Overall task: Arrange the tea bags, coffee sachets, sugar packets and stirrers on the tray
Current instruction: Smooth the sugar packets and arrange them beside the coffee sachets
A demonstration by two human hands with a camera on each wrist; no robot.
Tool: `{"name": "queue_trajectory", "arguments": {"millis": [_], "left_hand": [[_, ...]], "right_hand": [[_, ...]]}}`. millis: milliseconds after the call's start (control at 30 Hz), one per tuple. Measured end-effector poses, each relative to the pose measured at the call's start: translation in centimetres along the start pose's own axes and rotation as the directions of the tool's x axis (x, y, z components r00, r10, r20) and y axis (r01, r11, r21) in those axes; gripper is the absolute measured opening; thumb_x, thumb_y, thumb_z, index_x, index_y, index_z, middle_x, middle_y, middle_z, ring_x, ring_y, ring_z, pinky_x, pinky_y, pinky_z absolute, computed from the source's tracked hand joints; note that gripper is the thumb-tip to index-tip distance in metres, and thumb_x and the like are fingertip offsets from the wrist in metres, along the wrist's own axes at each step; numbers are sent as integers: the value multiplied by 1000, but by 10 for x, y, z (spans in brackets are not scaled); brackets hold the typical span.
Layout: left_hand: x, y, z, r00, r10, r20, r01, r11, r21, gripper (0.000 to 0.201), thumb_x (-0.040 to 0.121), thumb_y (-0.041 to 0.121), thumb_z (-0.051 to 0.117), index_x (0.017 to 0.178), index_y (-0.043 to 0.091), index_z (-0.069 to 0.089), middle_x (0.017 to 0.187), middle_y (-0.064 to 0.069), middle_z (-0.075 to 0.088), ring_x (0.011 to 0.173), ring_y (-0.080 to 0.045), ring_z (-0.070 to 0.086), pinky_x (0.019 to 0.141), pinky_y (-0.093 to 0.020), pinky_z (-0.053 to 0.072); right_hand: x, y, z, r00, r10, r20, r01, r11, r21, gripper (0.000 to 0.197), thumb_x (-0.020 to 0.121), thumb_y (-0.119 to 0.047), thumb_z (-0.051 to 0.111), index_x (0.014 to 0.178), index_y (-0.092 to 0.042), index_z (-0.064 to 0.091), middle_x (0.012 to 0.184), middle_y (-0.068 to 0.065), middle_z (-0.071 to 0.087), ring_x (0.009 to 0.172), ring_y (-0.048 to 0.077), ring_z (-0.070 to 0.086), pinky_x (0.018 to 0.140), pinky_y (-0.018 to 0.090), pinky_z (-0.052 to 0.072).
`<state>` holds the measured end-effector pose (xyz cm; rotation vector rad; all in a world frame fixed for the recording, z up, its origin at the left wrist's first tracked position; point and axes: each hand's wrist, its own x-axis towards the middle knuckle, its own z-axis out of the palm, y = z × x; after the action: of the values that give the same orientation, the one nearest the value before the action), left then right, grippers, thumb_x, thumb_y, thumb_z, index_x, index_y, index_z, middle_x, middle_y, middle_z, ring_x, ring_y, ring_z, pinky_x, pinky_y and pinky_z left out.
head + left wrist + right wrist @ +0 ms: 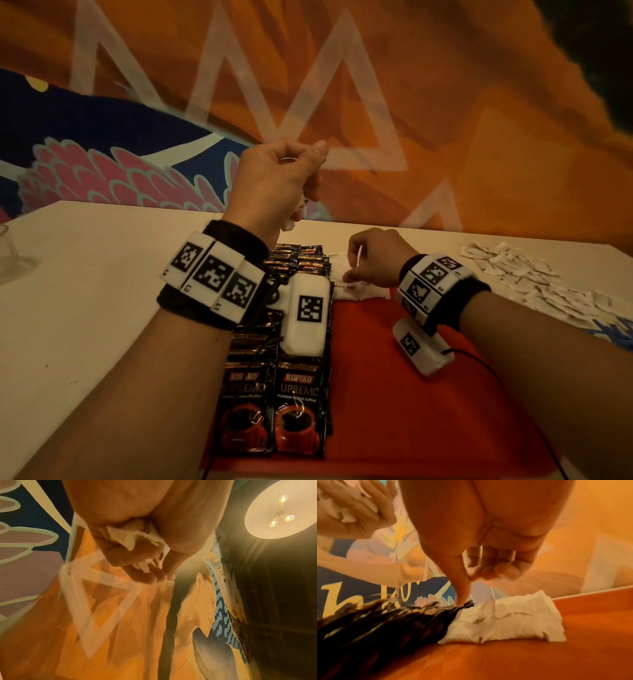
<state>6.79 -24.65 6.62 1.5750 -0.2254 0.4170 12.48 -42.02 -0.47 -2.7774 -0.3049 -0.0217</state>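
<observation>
Fingers: left hand [274,178] clutches sugar packets [135,536] | right hand [373,260] curled | tray [394,377]: coffee sachets [301,404]

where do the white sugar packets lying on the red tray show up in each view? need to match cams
Head: sugar packets on the tray, upper middle, under the right hand, beside the coffee sachets.
Left wrist: not in view; only a clutch of white packets gripped in the left hand.
Right wrist: lower middle-right, on the red tray.
Shared landmark: the orange mural wall appears in all three views.
</observation>
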Motion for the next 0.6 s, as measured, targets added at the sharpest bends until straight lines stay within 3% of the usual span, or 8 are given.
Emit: {"name": "queue_trajectory", "arguments": {"millis": [167,333,467,600], "left_hand": [[0,-1,0,1000,-7,24,7,1000,9,19,97,32,63,88,16,67,68,0,61,49,-9,52,35,-19,32],[1,-3,0,994,-48,103,52,998,-39,22,103,28,52,92,15,65,66,4,60,55,-8,56,39,-21,33],[1,-3,0,988,-84,129,96,991,-89,30,106,34,45,92,14,63,63,2,62,54,-11,55,42,-23,31],[-1,-2,3,978,-137,156,157,980,-122,40,106,43,39,99,10,61,65,-2,61,52,-13,55,39,-20,32]], "right_hand": [[4,-1,10,990,-16,137,32,993,-114,19,71,-16,85,77,-27,70,84,-6,69,80,11,64,62,23,47],[5,1,6,991,-28,129,40,995,-89,25,72,-21,85,90,-30,71,93,-8,71,85,10,65,72,26,52],[0,3,-13,996,-71,59,67,995,77,22,77,-23,84,94,-27,71,90,-7,74,74,2,65,60,16,44],[-10,-3,-37,982,-94,-162,147,923,355,22,81,-21,80,100,-19,70,84,-1,74,64,5,67,52,15,47]]}}
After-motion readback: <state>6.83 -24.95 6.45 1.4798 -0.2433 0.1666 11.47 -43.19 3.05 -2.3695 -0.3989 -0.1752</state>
